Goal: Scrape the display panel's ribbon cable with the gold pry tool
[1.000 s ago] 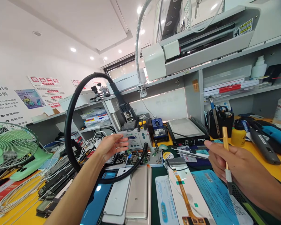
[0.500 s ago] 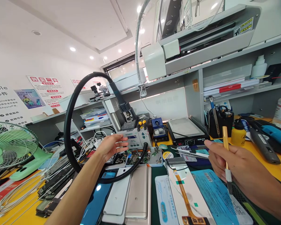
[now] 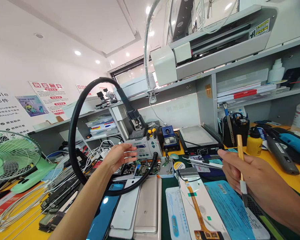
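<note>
Left hand (image 3: 120, 156) open, fingers spread, beside the grey station (image 3: 146, 146). Right hand (image 3: 242, 173) grips a gold-handled tool (image 3: 240, 166). Wall poster (image 3: 2, 106) reads "Apple".

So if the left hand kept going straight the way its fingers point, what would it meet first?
The left hand is open, fingers aimed right and away. First in that line is probably the grey rework station, just beyond the fingertips; the gap is hard to judge from this one view.
</note>
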A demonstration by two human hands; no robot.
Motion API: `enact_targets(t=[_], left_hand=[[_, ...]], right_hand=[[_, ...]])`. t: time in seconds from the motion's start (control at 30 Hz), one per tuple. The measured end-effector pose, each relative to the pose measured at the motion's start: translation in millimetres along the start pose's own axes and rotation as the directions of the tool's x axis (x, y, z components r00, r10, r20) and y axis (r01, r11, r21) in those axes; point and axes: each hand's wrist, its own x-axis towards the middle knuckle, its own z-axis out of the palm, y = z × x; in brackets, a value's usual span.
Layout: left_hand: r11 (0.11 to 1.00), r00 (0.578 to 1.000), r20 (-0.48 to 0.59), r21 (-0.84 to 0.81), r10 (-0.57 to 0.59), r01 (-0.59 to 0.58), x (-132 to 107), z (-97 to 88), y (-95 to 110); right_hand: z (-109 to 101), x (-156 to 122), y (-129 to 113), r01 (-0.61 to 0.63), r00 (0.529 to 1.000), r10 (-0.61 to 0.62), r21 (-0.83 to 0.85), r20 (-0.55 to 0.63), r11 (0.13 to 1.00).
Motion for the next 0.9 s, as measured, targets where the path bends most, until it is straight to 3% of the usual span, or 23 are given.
enact_targets(t=[0.57,0.9], left_hand=[[1.0,1.0,-0.016,0.01,0.008,-0.008,-1.1,2.5,-0.7],[0.997,0.997,0.025,-0.027,0.075,-0.074,-1.0,1.7,-5.2]], right_hand=[[-1.3,0.0,1.1,0.014,1.0,-0.014,-0.012,0.002,1.0],[-1.7,-1.0,2.0,0.015,1.0,-0.015,-0.033,-0.005,0.999]])
